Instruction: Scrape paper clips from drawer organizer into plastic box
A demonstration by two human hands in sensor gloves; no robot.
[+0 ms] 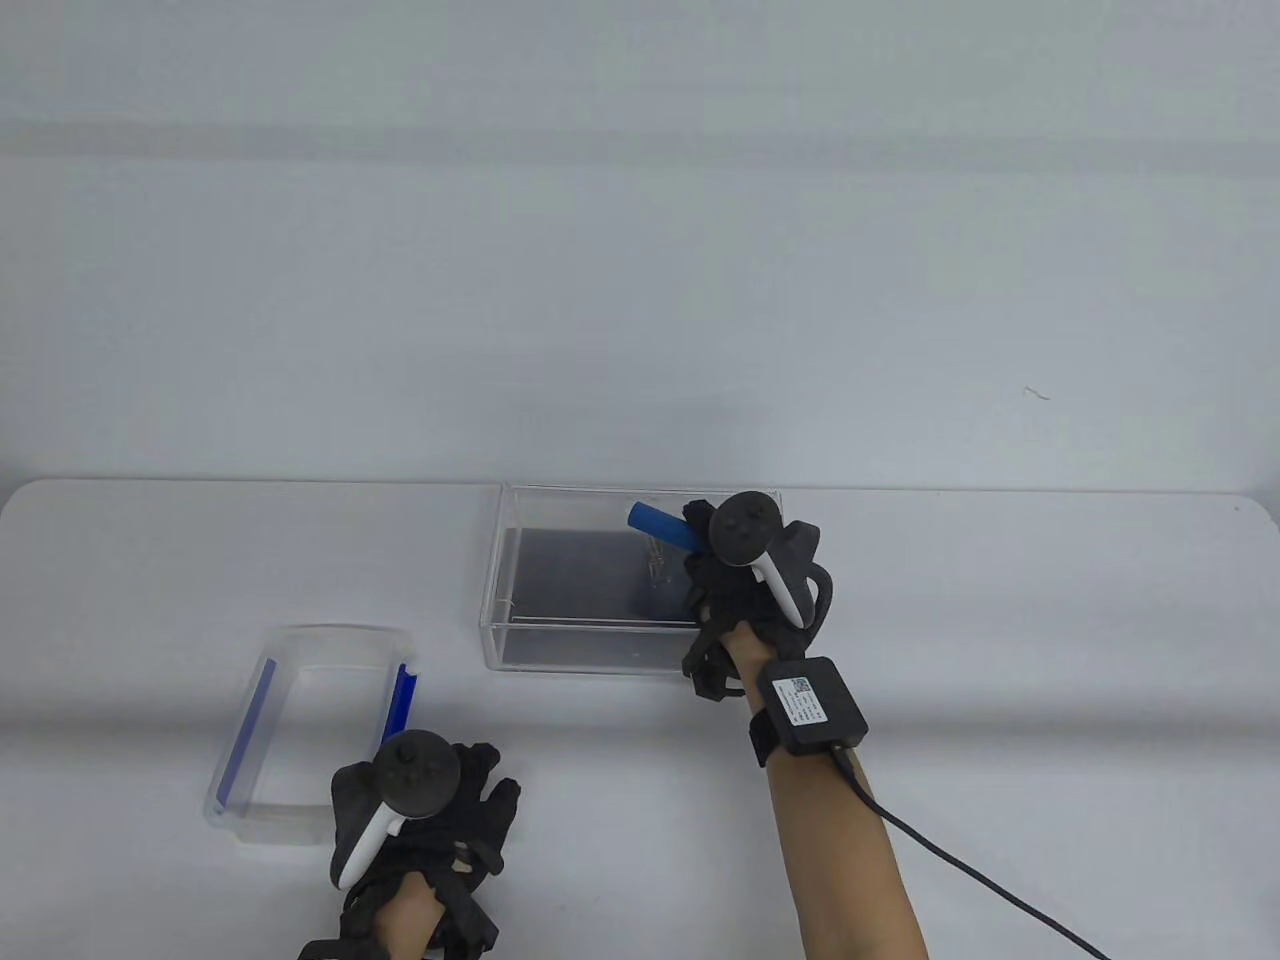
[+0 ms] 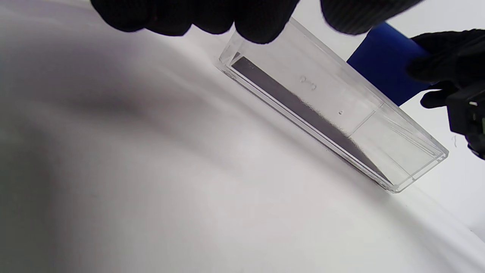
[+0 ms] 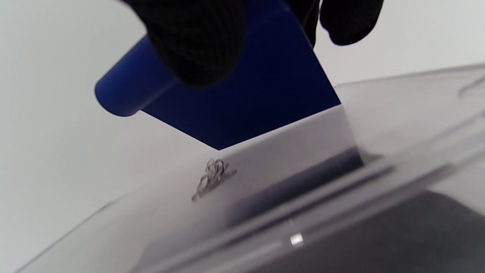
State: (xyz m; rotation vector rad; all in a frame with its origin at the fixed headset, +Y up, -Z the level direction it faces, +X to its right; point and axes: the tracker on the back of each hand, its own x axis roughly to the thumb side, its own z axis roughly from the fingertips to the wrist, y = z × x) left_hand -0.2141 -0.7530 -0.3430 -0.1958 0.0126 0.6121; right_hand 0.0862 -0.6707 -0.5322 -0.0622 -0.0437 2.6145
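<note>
A clear drawer organizer with a dark floor stands at the table's middle. My right hand reaches into its right part and grips a blue scraper, whose blade points down at a small cluster of paper clips. The right wrist view shows the scraper just above the clips. A clear plastic box with blue clasps stands open at the front left. My left hand lies at the box's near right corner and holds nothing. The left wrist view shows the organizer and the scraper.
A black cable runs from the sensor unit on my right wrist to the bottom right. A small white scrap lies beyond the table's far edge. The white table stretches right of the organizer.
</note>
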